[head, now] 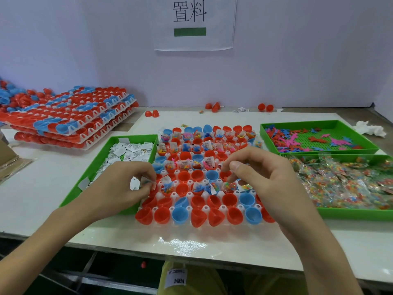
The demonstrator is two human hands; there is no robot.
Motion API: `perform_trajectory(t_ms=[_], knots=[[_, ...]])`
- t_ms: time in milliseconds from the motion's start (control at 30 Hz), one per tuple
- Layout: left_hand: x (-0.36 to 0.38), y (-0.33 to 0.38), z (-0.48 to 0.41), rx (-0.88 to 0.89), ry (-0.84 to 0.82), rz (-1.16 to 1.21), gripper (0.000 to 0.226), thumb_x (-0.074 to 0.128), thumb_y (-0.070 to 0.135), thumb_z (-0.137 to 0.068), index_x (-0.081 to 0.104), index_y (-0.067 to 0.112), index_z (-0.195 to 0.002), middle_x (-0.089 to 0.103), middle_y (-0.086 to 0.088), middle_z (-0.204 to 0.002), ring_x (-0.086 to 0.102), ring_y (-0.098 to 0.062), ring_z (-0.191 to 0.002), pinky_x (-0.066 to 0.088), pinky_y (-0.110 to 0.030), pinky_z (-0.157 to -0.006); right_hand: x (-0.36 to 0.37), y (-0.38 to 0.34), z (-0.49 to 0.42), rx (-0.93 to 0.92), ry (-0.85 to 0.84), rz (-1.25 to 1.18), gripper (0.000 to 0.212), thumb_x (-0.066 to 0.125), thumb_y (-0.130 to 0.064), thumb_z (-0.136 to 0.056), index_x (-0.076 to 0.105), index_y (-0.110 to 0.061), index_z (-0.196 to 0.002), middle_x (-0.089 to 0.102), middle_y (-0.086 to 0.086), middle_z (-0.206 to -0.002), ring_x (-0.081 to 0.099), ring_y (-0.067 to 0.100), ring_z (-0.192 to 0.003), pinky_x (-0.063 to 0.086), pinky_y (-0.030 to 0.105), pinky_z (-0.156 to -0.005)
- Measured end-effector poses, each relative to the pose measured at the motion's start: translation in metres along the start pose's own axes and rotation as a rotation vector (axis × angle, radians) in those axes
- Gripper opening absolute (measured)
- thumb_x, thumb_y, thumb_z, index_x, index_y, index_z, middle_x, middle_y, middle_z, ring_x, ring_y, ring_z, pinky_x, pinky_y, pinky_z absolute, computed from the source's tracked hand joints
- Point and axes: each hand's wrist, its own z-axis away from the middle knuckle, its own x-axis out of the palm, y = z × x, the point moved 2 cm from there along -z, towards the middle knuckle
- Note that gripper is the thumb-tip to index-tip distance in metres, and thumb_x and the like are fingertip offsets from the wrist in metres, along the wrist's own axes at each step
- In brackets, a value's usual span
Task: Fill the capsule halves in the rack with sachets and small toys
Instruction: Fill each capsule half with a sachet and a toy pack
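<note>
A white rack (204, 225) full of red and blue capsule halves lies in front of me. Its far rows hold sachets and small toys; the near rows of capsule halves (229, 200) are empty. My left hand (125, 184) hovers at the rack's left edge and pinches several white sachets (136, 183). My right hand (261, 173) is over the rack's right side, fingers curled, thumb and forefinger pinched together on something small that I cannot make out.
A green tray of white sachets (102, 158) sits left of the rack. A green tray of small plastic toys (319, 137) and a green tray of candy bags (348, 184) sit right. Stacked filled racks (70, 118) lie at far left. Loose red capsule halves (214, 107) lie by the wall.
</note>
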Motion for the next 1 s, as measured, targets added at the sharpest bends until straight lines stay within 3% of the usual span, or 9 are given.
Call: perform_trajectory(t_ms=[167,233,300,633,800,1000], knots=[[-0.005,0.003,0.001,-0.019,0.043,0.058,0.033,0.074,-0.001,-0.079,0.068,0.031,-0.078,0.07,0.016,-0.078,0.064,-0.003,-0.088,0.048,-0.006,-0.071,0.0,0.0,0.001,0.002,-0.006,0.003,0.021,0.062,-0.011,-0.094,0.073,-0.026,-0.083,0.074,-0.01,-0.082,0.069,0.006,-0.075,0.052,0.013,-0.07],[-0.007,0.003,0.0,-0.015,0.058,0.056,0.029,0.074,-0.003,-0.079,0.07,0.026,-0.08,0.07,0.015,-0.079,0.064,-0.005,-0.087,0.051,-0.012,-0.073,0.0,0.0,0.001,0.001,-0.007,0.006,0.021,0.062,-0.011,-0.094,0.073,-0.025,-0.084,0.074,-0.01,-0.081,0.069,0.006,-0.075,0.052,0.013,-0.07],[-0.007,0.003,-0.001,-0.007,0.055,0.03,0.029,0.074,-0.001,-0.079,0.071,0.027,-0.082,0.07,0.015,-0.081,0.064,-0.005,-0.086,0.052,-0.017,-0.076,0.0,0.001,0.0,0.004,-0.008,0.007,0.021,0.062,-0.011,-0.094,0.073,-0.026,-0.084,0.074,-0.01,-0.081,0.069,0.005,-0.075,0.051,0.012,-0.07],[-0.002,0.009,-0.001,0.006,-0.01,-0.114,0.026,0.074,0.012,-0.08,0.07,0.037,-0.084,0.065,0.022,-0.08,0.061,0.0,-0.081,0.048,-0.015,-0.069,-0.001,0.001,0.0,0.004,-0.013,0.003,0.021,0.061,-0.01,-0.094,0.073,-0.025,-0.084,0.074,-0.009,-0.082,0.069,0.006,-0.076,0.052,0.013,-0.071],[-0.003,0.011,-0.001,-0.008,-0.001,-0.029,0.03,0.075,0.001,-0.079,0.072,0.031,-0.083,0.068,0.016,-0.082,0.061,0.0,-0.09,0.049,-0.011,-0.077,-0.001,0.001,0.001,0.003,-0.015,-0.008,0.022,0.062,-0.01,-0.094,0.073,-0.026,-0.083,0.075,-0.009,-0.081,0.069,0.006,-0.075,0.052,0.012,-0.07],[-0.008,0.011,0.001,-0.043,0.105,0.073,0.029,0.073,-0.009,-0.078,0.076,0.019,-0.083,0.071,0.013,-0.083,0.065,0.0,-0.084,0.048,-0.004,-0.074,-0.001,0.001,0.0,0.004,-0.013,-0.003,0.022,0.061,-0.01,-0.095,0.072,-0.026,-0.083,0.075,-0.009,-0.08,0.069,0.006,-0.074,0.053,0.013,-0.07]])
